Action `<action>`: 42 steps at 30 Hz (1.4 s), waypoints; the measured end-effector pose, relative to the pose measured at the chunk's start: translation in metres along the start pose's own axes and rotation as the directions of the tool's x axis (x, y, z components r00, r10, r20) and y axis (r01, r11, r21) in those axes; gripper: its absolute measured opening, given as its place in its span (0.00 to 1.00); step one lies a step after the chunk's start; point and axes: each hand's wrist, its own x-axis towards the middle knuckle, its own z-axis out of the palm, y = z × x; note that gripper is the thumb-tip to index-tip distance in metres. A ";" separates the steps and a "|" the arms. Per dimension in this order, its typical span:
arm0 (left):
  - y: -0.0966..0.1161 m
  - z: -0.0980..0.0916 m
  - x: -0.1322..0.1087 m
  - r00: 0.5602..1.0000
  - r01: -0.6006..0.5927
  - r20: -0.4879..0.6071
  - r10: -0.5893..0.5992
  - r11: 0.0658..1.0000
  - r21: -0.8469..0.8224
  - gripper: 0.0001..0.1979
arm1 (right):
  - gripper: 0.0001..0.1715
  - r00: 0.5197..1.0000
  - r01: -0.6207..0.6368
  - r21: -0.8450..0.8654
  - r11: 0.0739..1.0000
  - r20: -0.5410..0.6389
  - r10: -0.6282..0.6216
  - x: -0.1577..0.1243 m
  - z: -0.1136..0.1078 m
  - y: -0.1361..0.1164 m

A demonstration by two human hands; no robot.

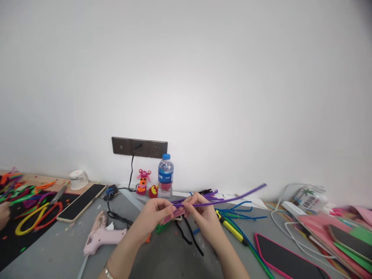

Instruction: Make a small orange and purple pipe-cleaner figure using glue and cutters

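A long purple pipe cleaner (232, 199) runs between my two hands above the grey table, its free end rising to the right. My left hand (157, 215) pinches it between thumb and index finger. My right hand (200, 211) grips it close by, fingertips nearly meeting the left ones. Just behind and below the hands lie more pipe cleaners: a purple bunch (213, 194), blue ones (241, 213) and black pieces (194, 236). Something pink and green shows partly under my left hand; its shape is hidden.
Left are a pink glue gun (104, 236), a phone (83, 201), scissors (55, 209) and another person's hand (4, 215). A water bottle (166, 174) and small figure (142, 182) stand near the wall. Right lie a yellow cutter (232, 228), a pink-edged phone (287, 259) and coloured sheets (316, 228).
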 end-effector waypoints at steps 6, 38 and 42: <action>-0.002 0.000 0.004 0.984 -0.081 -0.163 0.071 0.995 -0.055 0.20 | 0.15 0.997 0.071 -0.080 0.994 0.009 -0.070 -0.001 0.006 0.002; -0.014 0.017 0.007 0.993 -0.081 -0.086 0.075 0.994 -0.076 0.27 | 0.19 0.957 0.107 -0.032 0.994 -0.269 -0.112 0.000 -0.014 -0.001; -0.013 0.019 0.002 0.994 0.020 0.108 -0.026 0.998 0.057 0.23 | 0.20 0.996 0.045 -0.103 0.994 -0.077 -0.053 -0.005 -0.010 -0.003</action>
